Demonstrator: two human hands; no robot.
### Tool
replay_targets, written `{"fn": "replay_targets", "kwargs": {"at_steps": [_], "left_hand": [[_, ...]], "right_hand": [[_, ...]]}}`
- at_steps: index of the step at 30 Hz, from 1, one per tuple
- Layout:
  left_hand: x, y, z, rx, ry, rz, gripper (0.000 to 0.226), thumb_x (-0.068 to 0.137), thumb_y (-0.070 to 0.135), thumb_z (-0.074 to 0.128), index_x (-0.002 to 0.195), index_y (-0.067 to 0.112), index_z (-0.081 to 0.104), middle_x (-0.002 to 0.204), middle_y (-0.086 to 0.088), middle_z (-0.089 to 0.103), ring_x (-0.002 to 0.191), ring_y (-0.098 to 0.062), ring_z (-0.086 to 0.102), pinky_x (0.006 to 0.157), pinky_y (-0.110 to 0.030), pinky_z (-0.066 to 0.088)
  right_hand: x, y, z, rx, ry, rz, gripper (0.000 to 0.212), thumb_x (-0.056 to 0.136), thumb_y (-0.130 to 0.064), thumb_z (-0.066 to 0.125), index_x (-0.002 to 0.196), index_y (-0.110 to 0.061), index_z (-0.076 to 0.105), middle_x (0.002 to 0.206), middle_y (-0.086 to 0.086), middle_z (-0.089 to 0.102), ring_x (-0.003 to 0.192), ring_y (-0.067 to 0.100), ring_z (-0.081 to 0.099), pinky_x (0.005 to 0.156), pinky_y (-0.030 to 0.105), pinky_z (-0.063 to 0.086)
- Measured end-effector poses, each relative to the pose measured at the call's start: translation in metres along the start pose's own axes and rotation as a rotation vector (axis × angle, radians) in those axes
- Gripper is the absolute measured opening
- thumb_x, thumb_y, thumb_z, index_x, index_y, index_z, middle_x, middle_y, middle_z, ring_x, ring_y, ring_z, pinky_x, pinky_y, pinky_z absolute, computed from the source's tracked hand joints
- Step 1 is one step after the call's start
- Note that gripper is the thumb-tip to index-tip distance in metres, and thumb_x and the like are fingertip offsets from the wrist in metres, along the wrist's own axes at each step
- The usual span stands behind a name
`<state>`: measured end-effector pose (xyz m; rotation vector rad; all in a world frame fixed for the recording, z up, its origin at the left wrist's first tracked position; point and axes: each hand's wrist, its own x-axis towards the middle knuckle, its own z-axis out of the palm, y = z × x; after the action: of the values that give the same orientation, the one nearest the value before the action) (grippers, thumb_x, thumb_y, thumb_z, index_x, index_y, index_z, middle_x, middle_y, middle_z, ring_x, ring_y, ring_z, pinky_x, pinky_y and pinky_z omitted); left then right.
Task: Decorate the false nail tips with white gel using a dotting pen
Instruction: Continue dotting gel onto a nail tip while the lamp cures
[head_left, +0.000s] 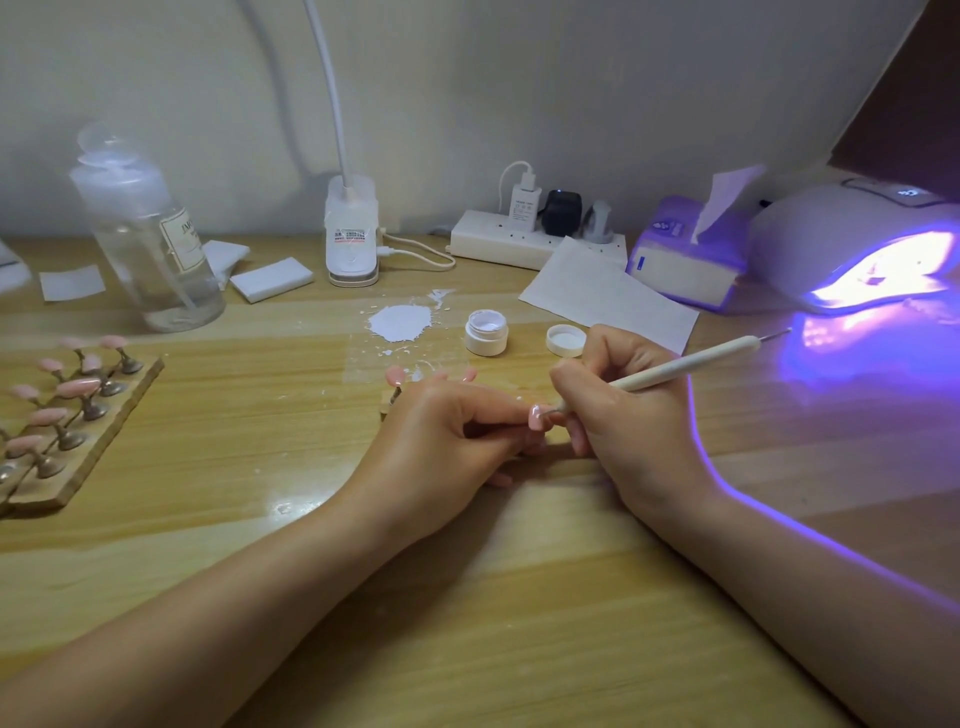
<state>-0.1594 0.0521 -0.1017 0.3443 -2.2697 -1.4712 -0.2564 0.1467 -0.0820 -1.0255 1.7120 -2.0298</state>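
Centre of the wooden table (467, 597), the left hand (447, 441) pinches a glossy pink false nail tip (535, 417). From three o'clock, the right hand (618, 415) grips a slim cream dotting pen (675, 370); light, steady touches should suit best.

The near part of the wooden table (467, 649) is bare between and beside both forearms. To the left, the nail stand board (78, 441) blocks the way, with the clear bottle (150, 239) behind it. Ahead stand the open gel jar (486, 332) and its lid (565, 340). The glowing UV lamp (857, 249) closes the right.

Pink nail tips (536, 417), white gel pot (486, 332), violet-glowing lamp (857, 249).
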Motion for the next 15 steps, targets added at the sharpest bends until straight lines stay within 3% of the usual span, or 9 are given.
{"fn": "replay_targets", "kwargs": {"at_steps": [3, 5, 8, 11, 15], "left_hand": [[0.0001, -0.0002, -0.0001, -0.011, 0.007, 0.005, 0.01, 0.082, 0.012, 0.065, 0.083, 0.011, 0.075, 0.081, -0.003, 0.072, 0.077, -0.02, 0.068, 0.068, -0.011, 0.048], [0.0002, -0.0007, 0.0001, 0.007, 0.007, 0.002, 0.009, 0.082, 0.013, 0.065, 0.084, 0.015, 0.074, 0.081, -0.001, 0.072, 0.077, -0.021, 0.069, 0.079, -0.017, 0.048], [-0.0004, 0.0014, -0.0001, 0.002, 0.006, 0.002, 0.01, 0.082, 0.014, 0.065, 0.085, 0.019, 0.073, 0.082, 0.001, 0.072, 0.078, -0.022, 0.069, 0.082, -0.023, 0.05], [-0.0005, 0.0035, 0.0008, 0.029, 0.009, 0.0, 0.012, 0.082, 0.016, 0.065, 0.089, 0.023, 0.071, 0.083, 0.004, 0.072, 0.076, -0.022, 0.07, 0.101, -0.048, 0.04], [-0.0006, 0.0045, 0.001, 0.026, 0.028, -0.012, 0.011, 0.082, 0.015, 0.065, 0.088, 0.022, 0.072, 0.083, 0.003, 0.072, 0.075, -0.021, 0.069, 0.101, -0.05, 0.04]], "right_hand": [[0.0004, 0.0008, 0.0, 0.005, -0.006, 0.005, 0.037, 0.075, 0.014, 0.049, 0.051, -0.008, 0.031, 0.033, 0.002, 0.033, 0.029, 0.006, 0.048, 0.034, 0.01, 0.03], [0.0008, 0.0014, -0.0002, 0.001, -0.005, 0.002, 0.037, 0.075, 0.014, 0.049, 0.051, -0.008, 0.031, 0.033, 0.003, 0.033, 0.029, 0.007, 0.048, 0.034, 0.01, 0.029], [0.0009, 0.0018, -0.0003, 0.0, 0.003, 0.001, 0.037, 0.075, 0.015, 0.048, 0.051, -0.008, 0.031, 0.032, 0.001, 0.032, 0.027, 0.004, 0.045, 0.034, 0.01, 0.029], [0.001, 0.0021, -0.0007, -0.002, -0.003, 0.005, 0.036, 0.075, 0.014, 0.048, 0.051, -0.007, 0.032, 0.031, 0.0, 0.034, 0.028, 0.006, 0.047, 0.034, 0.011, 0.032], [0.0013, 0.0028, -0.0008, -0.015, 0.005, -0.001, 0.037, 0.075, 0.015, 0.049, 0.051, -0.007, 0.031, 0.031, -0.001, 0.034, 0.027, 0.005, 0.044, 0.035, 0.013, 0.031]]}}
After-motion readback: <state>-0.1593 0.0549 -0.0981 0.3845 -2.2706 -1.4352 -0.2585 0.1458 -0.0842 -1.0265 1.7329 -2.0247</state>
